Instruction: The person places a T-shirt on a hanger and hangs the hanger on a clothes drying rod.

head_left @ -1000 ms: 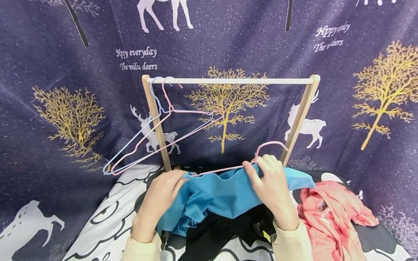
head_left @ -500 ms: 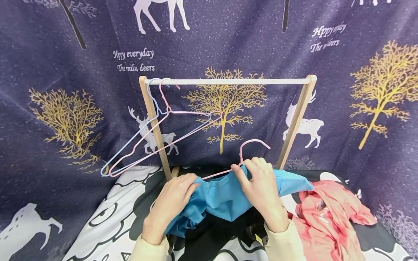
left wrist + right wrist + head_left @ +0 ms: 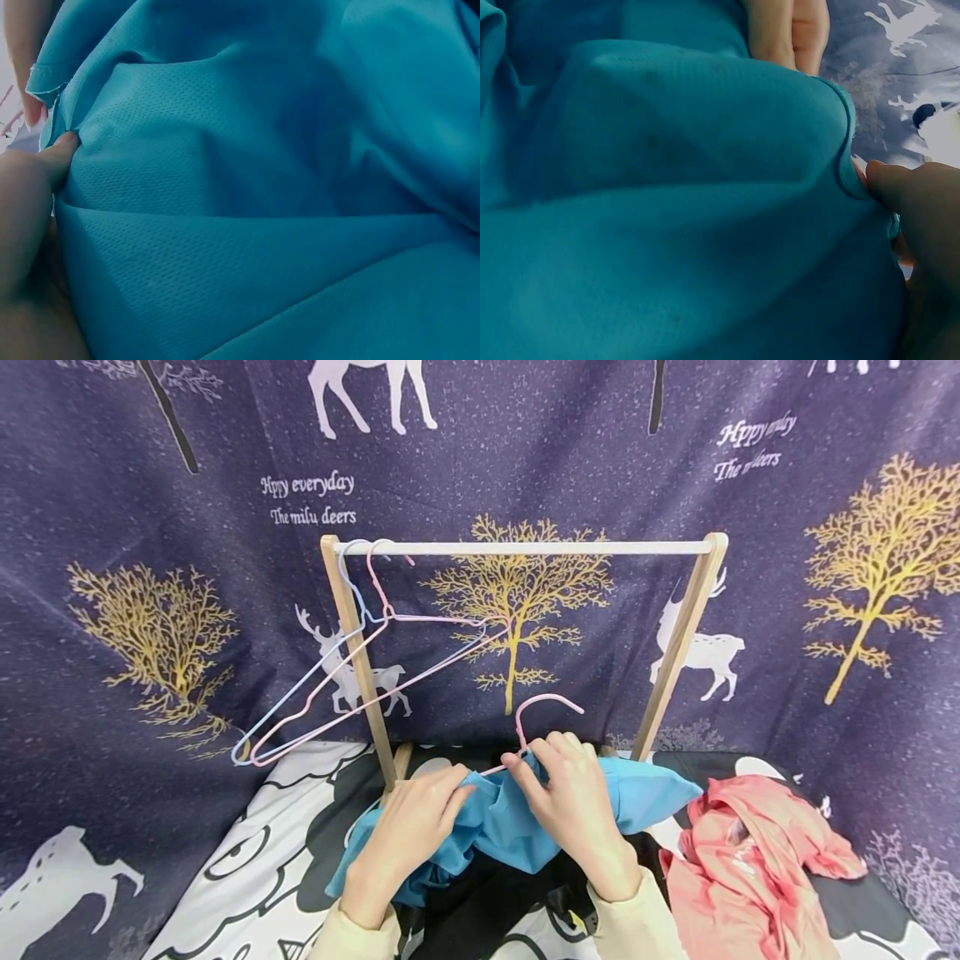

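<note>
A blue garment, probably a shirt, lies bunched over a pink hanger, whose hook sticks up above the cloth. My left hand pinches the garment's upper edge left of the hook; its thumb presses on the blue fabric in the left wrist view. Close to the base of the hook, my right hand grips the edge on the other side. In the right wrist view the right thumb lies on the hemmed rim. Most of the hanger's frame is hidden inside the cloth.
Behind the hands stands a rack with a white rod and wooden posts. A blue hanger and another pink hanger hang at its left end. A coral garment lies at right, and black cloth lies below the blue one.
The hanger's hook has moved left and now stands nearer the middle. My right hand has shifted left with it, and my left hand has moved rightward, so the hands are closer together.
</note>
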Demonstrator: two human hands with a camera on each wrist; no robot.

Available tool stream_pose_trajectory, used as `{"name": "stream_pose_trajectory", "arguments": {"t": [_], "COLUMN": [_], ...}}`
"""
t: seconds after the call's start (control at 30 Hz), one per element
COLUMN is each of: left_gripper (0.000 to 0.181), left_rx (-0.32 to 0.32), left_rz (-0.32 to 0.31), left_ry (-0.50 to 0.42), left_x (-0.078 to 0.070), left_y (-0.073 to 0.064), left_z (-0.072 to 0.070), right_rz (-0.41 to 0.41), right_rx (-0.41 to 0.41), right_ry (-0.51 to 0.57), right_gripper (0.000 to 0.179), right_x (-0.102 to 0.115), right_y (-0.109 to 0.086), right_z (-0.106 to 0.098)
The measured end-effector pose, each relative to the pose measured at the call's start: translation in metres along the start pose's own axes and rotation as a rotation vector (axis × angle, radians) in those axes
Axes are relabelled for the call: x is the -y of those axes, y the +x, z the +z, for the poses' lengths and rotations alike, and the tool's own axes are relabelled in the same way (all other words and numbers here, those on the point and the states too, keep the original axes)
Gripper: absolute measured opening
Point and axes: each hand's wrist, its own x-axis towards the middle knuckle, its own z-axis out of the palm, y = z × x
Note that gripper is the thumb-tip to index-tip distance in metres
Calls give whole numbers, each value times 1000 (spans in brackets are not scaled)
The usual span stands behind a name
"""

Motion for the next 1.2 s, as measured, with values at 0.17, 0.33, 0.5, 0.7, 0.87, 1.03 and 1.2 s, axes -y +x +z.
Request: {"name": "stream_pose_trajectory", "arguments": {"t": [0.17,0.33,0.5,0.7,0.87,1.03,1.2], "left_gripper": [17,15,11,3,5,6,9], "left_rx": [-2,-20,-73,-139,-180,-212,-216], "left_rz": [-8,-11,-5,-38,-67,-103,-125], "left_ry": [6,-6,1,8,16,44,49], "left_x": [-4,-4,-1,5,11,19,26], "left_y": [0,0,0,-1,-2,-5,-7], "left_z": [1,2,1,-5,-11,-17,-22], "right_rz": [-13,-6,24,60,96,116,174], "right_rx": [34,59,101,126,103,82,87], "right_ry": [1,22,33,31,29,32,24], "right_gripper": [22,22,19,17,18,21,25], "right_x": [5,5,1,-7,-15,-22,-29], "right_y": [-2,-3,-2,0,1,3,4], "right_z": [5,5,1,-5,-9,-12,-18]}}
